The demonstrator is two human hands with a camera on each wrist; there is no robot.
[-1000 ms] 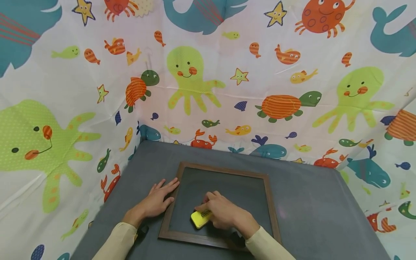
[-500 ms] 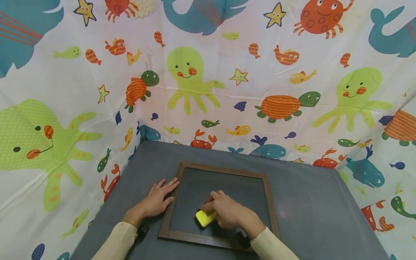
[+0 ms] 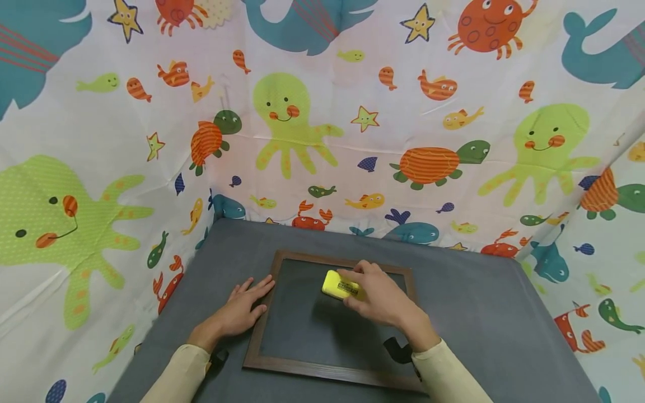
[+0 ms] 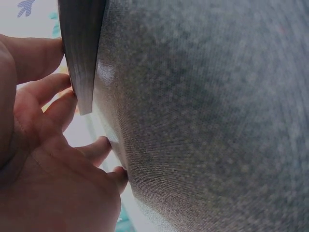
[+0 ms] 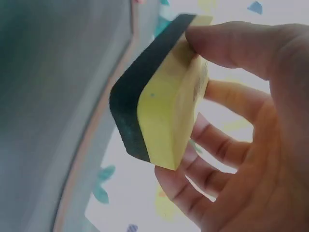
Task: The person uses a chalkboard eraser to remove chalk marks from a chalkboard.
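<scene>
A yellow board eraser [image 3: 340, 285] with a dark felt underside is pinched between the thumb and fingers of my right hand [image 3: 385, 299]. In the right wrist view the eraser [image 5: 161, 96] is lifted off the board, its felt side facing the board. Below it lies a blackboard [image 3: 297, 313] in a brown wooden frame, its dark surface showing no visible marks. My left hand [image 3: 237, 313] rests with spread fingers at the frame's left edge. In the left wrist view some fingers touch the wooden frame [image 4: 82, 63] while others rest on the grey cloth [image 4: 203, 121].
The grey table [image 3: 468, 324] extends around the board on all sides. A white curtain [image 3: 312, 129] printed with sea animals closes off the back and both sides. Dark straps hang at both wrists.
My right hand has lifted the eraser off the board and carried it up and to the right, toward the far side. The left hand has stayed at the frame.
</scene>
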